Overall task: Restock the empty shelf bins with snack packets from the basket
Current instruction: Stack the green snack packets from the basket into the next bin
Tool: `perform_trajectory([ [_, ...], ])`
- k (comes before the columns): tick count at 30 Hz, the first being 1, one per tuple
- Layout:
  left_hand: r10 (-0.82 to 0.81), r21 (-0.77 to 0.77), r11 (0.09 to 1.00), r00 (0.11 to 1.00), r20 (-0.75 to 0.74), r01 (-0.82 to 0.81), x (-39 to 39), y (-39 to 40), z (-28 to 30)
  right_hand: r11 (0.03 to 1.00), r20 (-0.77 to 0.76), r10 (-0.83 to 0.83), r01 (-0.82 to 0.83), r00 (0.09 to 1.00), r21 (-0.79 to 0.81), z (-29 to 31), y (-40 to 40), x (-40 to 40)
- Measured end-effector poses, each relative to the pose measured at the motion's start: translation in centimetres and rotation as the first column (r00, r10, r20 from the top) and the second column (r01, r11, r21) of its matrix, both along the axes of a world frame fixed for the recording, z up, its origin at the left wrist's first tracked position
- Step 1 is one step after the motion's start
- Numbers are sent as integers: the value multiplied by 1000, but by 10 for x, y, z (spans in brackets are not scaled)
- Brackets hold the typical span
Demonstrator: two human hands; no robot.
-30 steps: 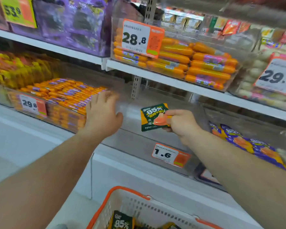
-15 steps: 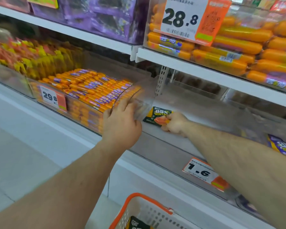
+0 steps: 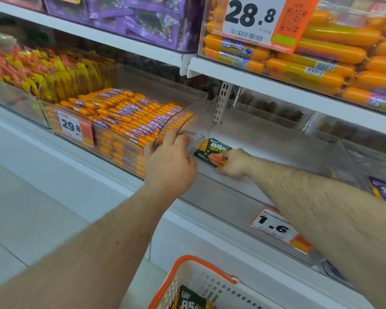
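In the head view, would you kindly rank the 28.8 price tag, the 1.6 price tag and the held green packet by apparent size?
1. 28.8 price tag
2. 1.6 price tag
3. green packet
Nearness may exaggerate the differences.

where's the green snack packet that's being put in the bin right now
In the head view it sits mid-frame: the green packet is low in the front-left corner of the clear empty bin, pinched by the right hand, with the left hand just left of it.

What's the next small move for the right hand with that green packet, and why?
Probably let go of it. The right hand pinches the green packet, which already lies low against the floor of the empty clear bin near its left front corner, while the left hand grips the bin's wall. More packets wait in the basket.
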State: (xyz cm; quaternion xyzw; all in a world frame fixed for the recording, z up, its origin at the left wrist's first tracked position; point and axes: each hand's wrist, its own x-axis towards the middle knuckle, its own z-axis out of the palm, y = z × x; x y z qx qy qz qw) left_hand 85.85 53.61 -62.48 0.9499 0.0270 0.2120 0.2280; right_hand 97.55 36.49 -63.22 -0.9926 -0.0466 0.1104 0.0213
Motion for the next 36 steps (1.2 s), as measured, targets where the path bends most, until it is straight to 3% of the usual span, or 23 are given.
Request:
perform_trajectory([
  [6, -6, -28, 1000, 999, 41, 7, -2, -1, 2, 999, -10, 5, -5, 1000, 42, 8, -5, -6],
  [10, 9, 18, 1000, 965, 262, -14, -10, -10, 0, 992, 6, -8, 7, 1000, 127, 24, -5, -21],
  [13, -125, 74, 992, 886, 447, 103, -25, -22, 8, 965, 91, -82, 57, 992, 254, 43, -3, -46],
  [15, -283, 119, 959, 854, 437, 257, -41, -32, 15, 964, 264, -111, 40, 958, 261, 51, -6, -77],
  [16, -373, 117, 928, 876, 307, 354, -49, -36, 16, 977, 436, -70, -26, 897, 212, 51, -9, -95],
  [17, -460, 109, 886, 884, 80, 451, -58, -40, 15, 979, 642, 2, -133, 766, 156, 48, -13, -113],
  [18, -521, 104, 832, 831, -193, 546, -66, -43, 11, 958, 807, 71, -266, 586, 109, 43, -19, -134],
  [20, -507, 82, 704, 580, -637, 706, -77, -49, -6, 866, 940, 131, -498, 315, 46, 21, -32, -171],
  [21, -437, 70, 651, 449, -780, 755, -82, -51, -16, 824, 947, 151, -566, 283, 38, 4, -38, -186],
  [22, -352, 70, 617, 355, -866, 783, -86, -52, -28, 797, 932, 160, -599, 326, 73, -17, -44, -200],
  [25, -216, 112, 578, 284, -934, 808, -91, -57, -53, 807, 743, 256, -560, 618, 187, -89, -60, -229],
  [27, -225, 105, 581, 283, -932, 807, -91, -61, -58, 887, 405, 337, -431, 850, 166, -135, -69, -240],
  [28, -236, 97, 586, 283, -930, 804, -90, -63, -61, 917, 206, 345, -375, 916, 136, -154, -74, -245],
  [30, -254, 88, 589, 288, -923, 803, -88, -67, -63, 948, -94, 287, -268, 953, 173, -189, -79, -252],
  [32, -264, 82, 599, 294, -919, 796, -85, -70, -64, 940, -277, 87, 13, 957, 340, -210, -72, -257],
  [34, -267, 81, 601, 295, -917, 795, -83, -72, -66, 818, -458, -98, 334, 883, 469, -226, -60, -262],
  [36, -267, 86, 592, 296, -917, 801, -83, -73, -68, 700, -586, -218, 544, 780, 464, -250, -44, -264],
])
